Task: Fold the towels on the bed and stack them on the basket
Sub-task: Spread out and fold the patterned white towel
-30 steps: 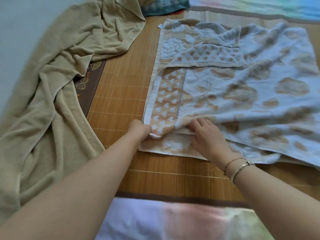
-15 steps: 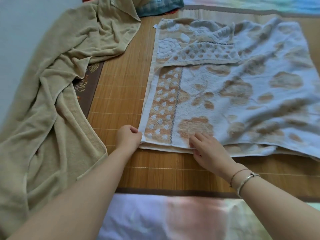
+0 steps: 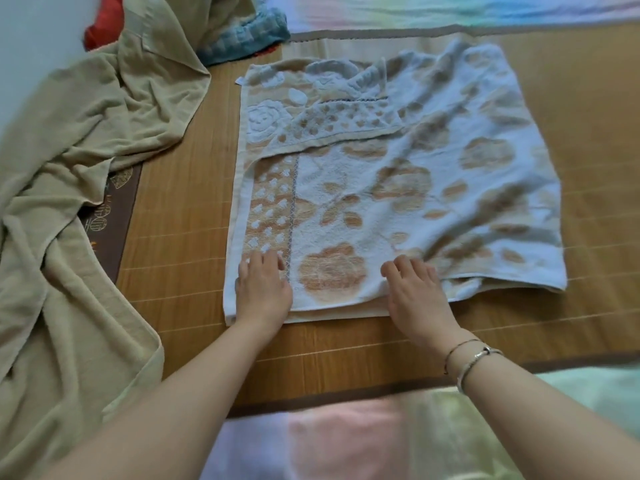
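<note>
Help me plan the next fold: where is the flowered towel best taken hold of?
Probably at the two corners of the flowered towel's left short edge, pinched from the left. That edge lies straight with its layers lined up, while the right side is rumpled. The left hand and right hand press flat on its near edge.

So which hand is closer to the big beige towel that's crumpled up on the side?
Left. The left hand presses the floral towel's near-left corner, closest to the beige towel. The right hand lies farther right, on the floral towel's near edge.

No legible text or labels.
</note>
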